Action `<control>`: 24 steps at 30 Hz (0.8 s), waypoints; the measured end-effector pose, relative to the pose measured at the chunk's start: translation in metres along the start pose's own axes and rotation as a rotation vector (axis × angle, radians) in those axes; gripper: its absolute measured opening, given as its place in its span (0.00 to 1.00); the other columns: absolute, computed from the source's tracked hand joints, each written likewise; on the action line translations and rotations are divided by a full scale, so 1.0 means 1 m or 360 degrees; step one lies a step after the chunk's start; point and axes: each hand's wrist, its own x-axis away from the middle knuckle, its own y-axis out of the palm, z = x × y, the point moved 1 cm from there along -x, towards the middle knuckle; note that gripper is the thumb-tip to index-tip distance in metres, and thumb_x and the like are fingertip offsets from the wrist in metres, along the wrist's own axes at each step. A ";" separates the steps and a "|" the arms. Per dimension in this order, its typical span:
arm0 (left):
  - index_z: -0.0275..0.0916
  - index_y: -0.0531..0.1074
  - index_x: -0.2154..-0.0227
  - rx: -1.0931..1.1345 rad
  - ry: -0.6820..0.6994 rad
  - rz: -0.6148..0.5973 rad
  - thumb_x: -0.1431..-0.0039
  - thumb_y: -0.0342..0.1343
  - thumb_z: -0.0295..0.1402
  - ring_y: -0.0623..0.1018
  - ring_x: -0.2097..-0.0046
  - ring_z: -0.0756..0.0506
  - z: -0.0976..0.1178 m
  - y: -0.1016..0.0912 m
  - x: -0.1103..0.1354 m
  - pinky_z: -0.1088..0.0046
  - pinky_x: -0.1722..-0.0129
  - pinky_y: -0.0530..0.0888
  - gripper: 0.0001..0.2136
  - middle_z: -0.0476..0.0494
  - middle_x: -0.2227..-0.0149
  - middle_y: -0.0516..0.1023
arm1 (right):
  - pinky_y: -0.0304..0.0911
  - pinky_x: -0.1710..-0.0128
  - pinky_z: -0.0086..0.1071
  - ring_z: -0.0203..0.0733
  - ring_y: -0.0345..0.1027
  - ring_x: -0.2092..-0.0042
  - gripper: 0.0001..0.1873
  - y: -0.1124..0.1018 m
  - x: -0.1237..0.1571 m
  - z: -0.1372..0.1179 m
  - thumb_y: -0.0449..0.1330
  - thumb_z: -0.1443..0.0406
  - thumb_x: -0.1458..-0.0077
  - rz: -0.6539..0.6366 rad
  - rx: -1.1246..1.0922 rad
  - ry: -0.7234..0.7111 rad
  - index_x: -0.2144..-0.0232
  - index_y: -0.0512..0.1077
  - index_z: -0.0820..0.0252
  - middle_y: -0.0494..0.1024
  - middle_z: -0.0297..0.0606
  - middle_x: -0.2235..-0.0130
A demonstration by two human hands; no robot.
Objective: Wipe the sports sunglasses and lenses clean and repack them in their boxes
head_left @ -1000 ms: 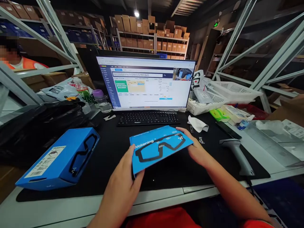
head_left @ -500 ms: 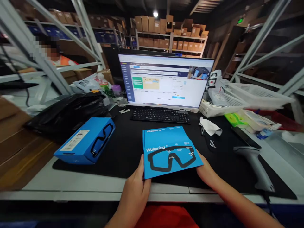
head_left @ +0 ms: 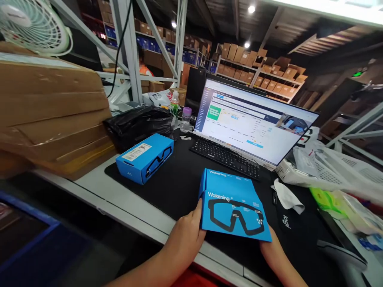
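A blue box printed with "Wakening" and a black goggle-frame outline is between my two hands near the desk's front edge. My left hand grips its left side, thumb along the edge. My right hand is closed on its right side, most of the fingers hidden behind the box. To the left, a second blue box with a white label lies on the black desk mat, touched by neither hand.
Behind the held box stand a keyboard and a lit monitor. Stacked cartons and a black plastic bag are at left. At right are a white cloth, a scanner and a white basket. A person is farther back.
The view has swung left and tilted, so the desk things sit farther right. A fan and more cartons show at left. Both hands still hold the same blue box.
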 end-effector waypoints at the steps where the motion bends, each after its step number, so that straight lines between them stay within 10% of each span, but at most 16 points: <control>1: 0.38 0.47 0.29 0.0021 0.0014 0.0022 0.41 0.44 0.24 0.81 0.52 0.37 -0.001 0.001 0.001 0.60 0.53 0.77 0.35 0.35 0.51 0.80 | 0.71 0.49 0.55 0.64 0.76 0.50 0.33 -0.002 -0.001 0.001 0.54 0.40 0.44 -0.0002 0.0023 0.0010 0.49 0.78 0.54 0.82 0.46 0.52; 6: 0.32 0.51 0.31 -0.0221 0.0029 0.0025 0.43 0.47 0.23 0.81 0.53 0.35 -0.008 0.009 -0.003 0.58 0.53 0.79 0.35 0.31 0.49 0.79 | 0.75 0.57 0.55 0.64 0.79 0.59 0.34 0.001 -0.007 0.011 0.51 0.39 0.43 0.0115 0.0077 0.0196 0.49 0.79 0.52 0.84 0.44 0.67; 17: 0.28 0.76 0.49 -0.0505 0.0051 0.0147 0.42 0.45 0.17 0.70 0.37 0.30 -0.029 0.008 -0.037 0.43 0.34 0.60 0.22 0.22 0.40 0.70 | 0.76 0.58 0.51 0.64 0.77 0.54 0.23 0.012 -0.030 0.033 0.55 0.48 0.44 0.0077 0.0393 0.0088 0.59 0.81 0.55 0.84 0.48 0.59; 20: 0.30 0.67 0.39 -0.0389 0.0154 0.0012 0.49 0.57 0.21 0.66 0.34 0.31 -0.040 -0.004 -0.039 0.43 0.32 0.54 0.30 0.24 0.37 0.67 | 0.73 0.54 0.51 0.62 0.76 0.54 0.20 0.021 -0.034 0.013 0.57 0.50 0.42 -0.0048 0.0347 -0.0063 0.65 0.80 0.57 0.83 0.48 0.59; 24: 0.43 0.30 0.29 -0.0044 0.0220 -0.0364 0.53 0.69 0.37 0.51 0.30 0.26 -0.052 -0.035 -0.039 0.41 0.37 0.62 0.59 0.27 0.29 0.46 | 0.66 0.43 0.54 0.61 0.71 0.44 0.22 -0.008 -0.039 -0.006 0.61 0.52 0.42 -0.0245 0.0421 -0.0149 0.50 0.77 0.56 0.77 0.46 0.45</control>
